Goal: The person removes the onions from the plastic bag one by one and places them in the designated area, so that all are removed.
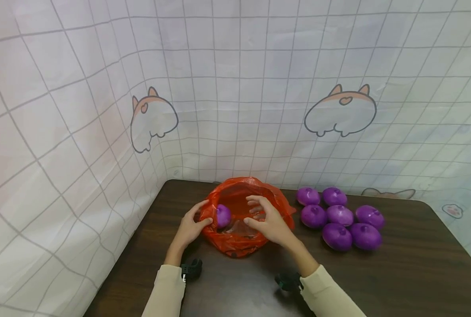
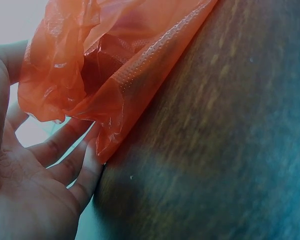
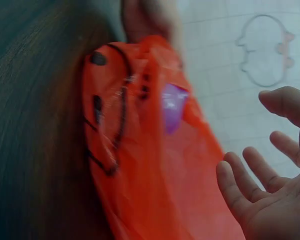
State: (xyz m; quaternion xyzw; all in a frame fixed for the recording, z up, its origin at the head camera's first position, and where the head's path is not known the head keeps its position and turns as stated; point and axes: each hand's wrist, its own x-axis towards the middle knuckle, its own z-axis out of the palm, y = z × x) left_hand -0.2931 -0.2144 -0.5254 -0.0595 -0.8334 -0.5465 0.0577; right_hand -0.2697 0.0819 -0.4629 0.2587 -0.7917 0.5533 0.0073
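Observation:
A red plastic bag point(image 1: 235, 246) stands on the table with its mouth spread wide. Inside it on the left lies a glossy purple ball-like thing point(image 1: 223, 216), partly hidden by the rim. My left hand point(image 1: 191, 224) grips the bag's left rim, thumb toward the front and fingers on the far side. From the left wrist view, the fingers point(image 2: 70, 167) reach along the outside of the crumpled red film. My right hand point(image 1: 268, 222) hangs over the right part of the mouth, fingers spread and loosely bent, with nothing in it.
Several purple ball-like things point(image 1: 340, 215), each with a small nub, sit in a cluster right of the bag. The dark wooden table point(image 1: 235, 290) backs onto a white gridded cloth point(image 1: 239, 88) with dog drawings, which also hangs along the left side.

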